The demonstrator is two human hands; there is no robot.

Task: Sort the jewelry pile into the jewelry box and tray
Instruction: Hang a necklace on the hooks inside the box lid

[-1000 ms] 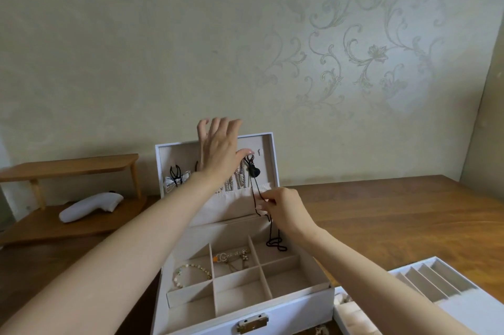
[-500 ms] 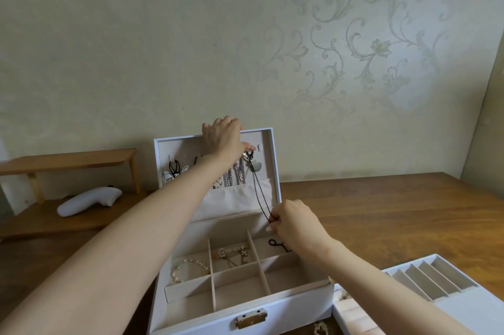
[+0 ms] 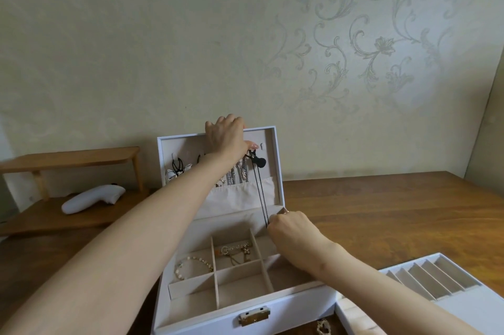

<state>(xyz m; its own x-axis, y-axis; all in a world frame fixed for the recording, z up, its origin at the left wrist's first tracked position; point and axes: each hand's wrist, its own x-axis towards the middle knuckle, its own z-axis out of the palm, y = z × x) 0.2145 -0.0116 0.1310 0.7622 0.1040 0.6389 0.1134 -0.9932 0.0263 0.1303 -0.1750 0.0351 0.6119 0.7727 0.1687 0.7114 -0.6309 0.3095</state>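
Observation:
A white jewelry box (image 3: 283,307) stands open on the wooden table, its lid (image 3: 275,160) upright. My left hand (image 3: 226,138) grips the lid's top edge, thumb by a hook inside. A black chain necklace (image 3: 260,192) with a dark pendant hangs from there, taut down to my right hand (image 3: 291,231), which pinches its lower end over the box's back right compartment. Silver necklaces (image 3: 237,175) and a black-and-white piece (image 3: 177,171) hang in the lid. A pearl bracelet (image 3: 192,266) and a gold piece (image 3: 236,250) lie in compartments. The white tray (image 3: 447,304) sits at the right.
A low wooden shelf (image 3: 71,160) stands at the left with a white handheld device (image 3: 92,198) under it. A small gold piece (image 3: 323,328) lies on the table in front of the box. The wall is close behind the box.
My left hand moved up from the lid's inside to its top edge. My right hand drew the black chain down and right, pulling it taut; the slack loop left the compartment.

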